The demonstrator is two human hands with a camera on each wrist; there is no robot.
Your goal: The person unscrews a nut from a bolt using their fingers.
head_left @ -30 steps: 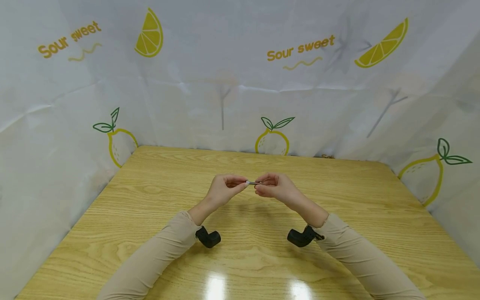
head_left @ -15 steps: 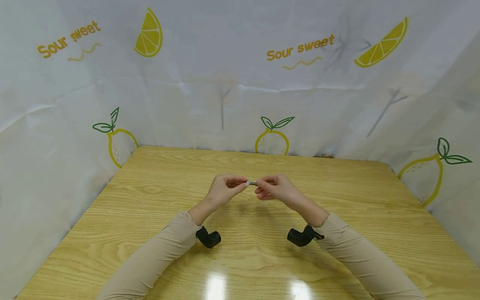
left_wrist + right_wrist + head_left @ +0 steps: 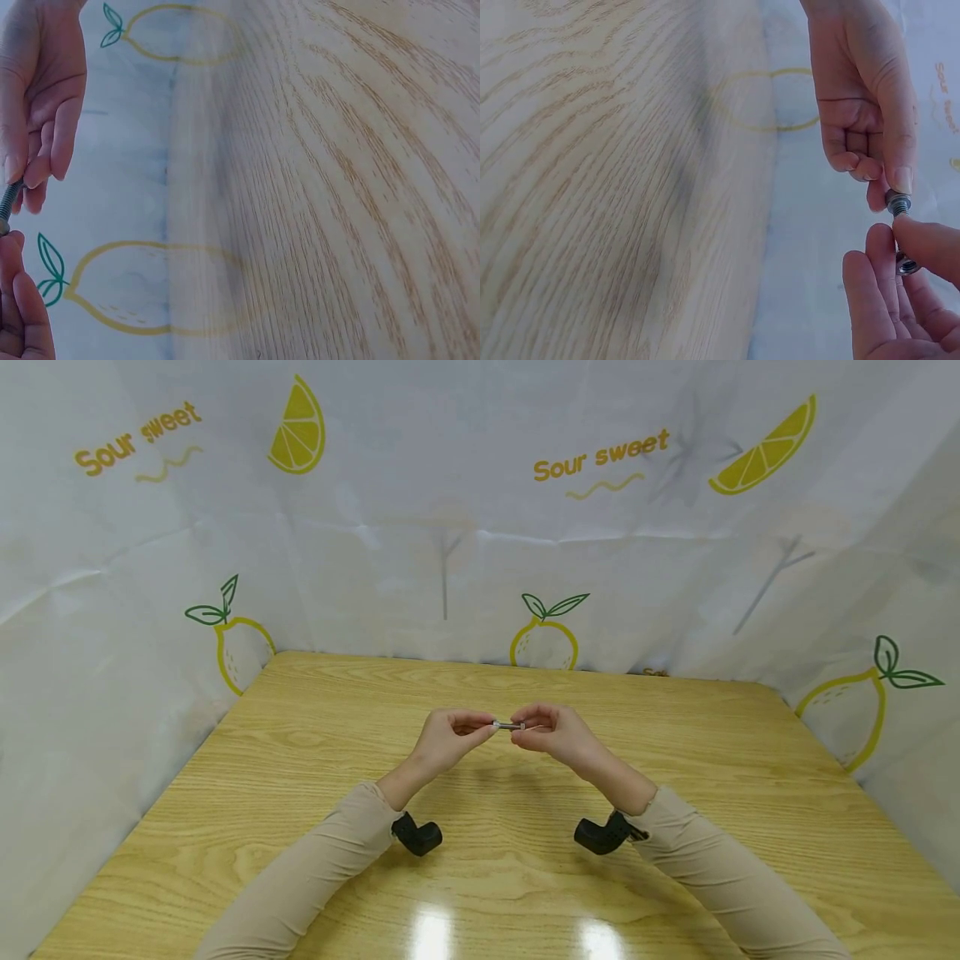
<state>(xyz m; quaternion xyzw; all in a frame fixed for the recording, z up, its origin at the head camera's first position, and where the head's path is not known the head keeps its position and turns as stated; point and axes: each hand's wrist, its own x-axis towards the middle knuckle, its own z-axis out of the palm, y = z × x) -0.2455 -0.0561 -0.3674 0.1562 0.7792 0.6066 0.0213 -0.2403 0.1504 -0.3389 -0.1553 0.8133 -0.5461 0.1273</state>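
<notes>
A small silver threaded bolt (image 3: 509, 726) is held level above the table between two bare hands. My left hand (image 3: 450, 735) pinches its left end between thumb and fingertips. At the other end, the thumb and fingers of my right hand (image 3: 555, 733) lie around the shank. Threads of the bolt (image 3: 10, 198) show between the fingertips in the left wrist view. In the right wrist view a wider metal piece (image 3: 898, 201) sits at the left fingertips, and a shiny ring-like piece (image 3: 907, 264) shows beside the right thumb. Which is head and which is nut I cannot tell.
The wood-grain table (image 3: 337, 877) spreads below both hands. A white cloth (image 3: 390, 585) printed with lemons hangs along its back and sides. Black wrist mounts (image 3: 417, 835) hang under both beige sleeves (image 3: 315, 868).
My right thumb and fingers shift around the bolt's right end: half a second ago they covered it, and now it shows between them. The left hand stays still.
</notes>
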